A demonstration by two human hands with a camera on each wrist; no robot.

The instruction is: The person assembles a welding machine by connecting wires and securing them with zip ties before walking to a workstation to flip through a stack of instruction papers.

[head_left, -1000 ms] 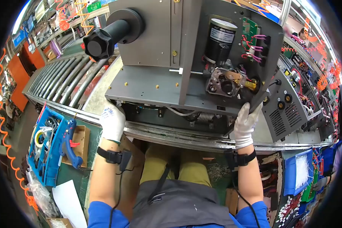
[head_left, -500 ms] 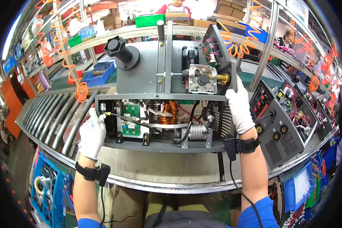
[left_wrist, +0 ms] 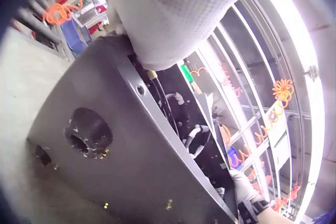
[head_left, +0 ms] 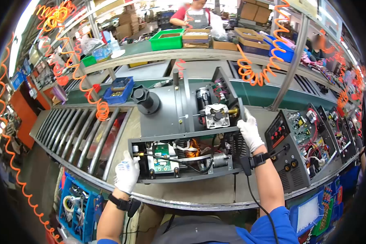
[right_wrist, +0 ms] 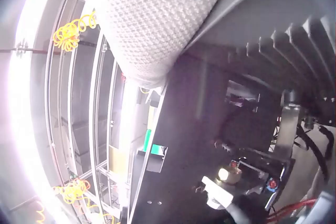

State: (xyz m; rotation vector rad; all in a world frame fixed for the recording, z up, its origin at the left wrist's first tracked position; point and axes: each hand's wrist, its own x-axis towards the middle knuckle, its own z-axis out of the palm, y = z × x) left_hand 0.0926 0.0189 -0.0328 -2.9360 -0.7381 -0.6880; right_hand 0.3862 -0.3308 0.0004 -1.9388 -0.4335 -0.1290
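A dark grey machine chassis [head_left: 191, 177] lies on the bench, its long side bay facing the person and showing a green circuit board [head_left: 162, 157], a copper coil [head_left: 192, 149] and black cables. The white-gloved left hand [head_left: 127, 173] grips the chassis's left end; the left wrist view shows this hand [left_wrist: 173, 16] over the panel's upper corner. At the right end, the gloved right hand [head_left: 251, 132] holds the edge of the upright panel, beside the metal wire-feed unit [head_left: 217, 116]. In the right wrist view the right hand's [right_wrist: 157, 24] fingertips are out of sight.
Metal rollers [head_left: 79, 140] stand left of the chassis. Other open machine units [head_left: 288, 150] line the right side. A blue tool tray [head_left: 75, 207] sits at the lower left, a blue parts bin [head_left: 118, 90] behind. Orange coiled hoses [head_left: 102, 110] hang above the bench.
The chassis has turned so its side bay faces the person, and it now sits farther away. Both hands have moved with it, and the head view has tilted up.
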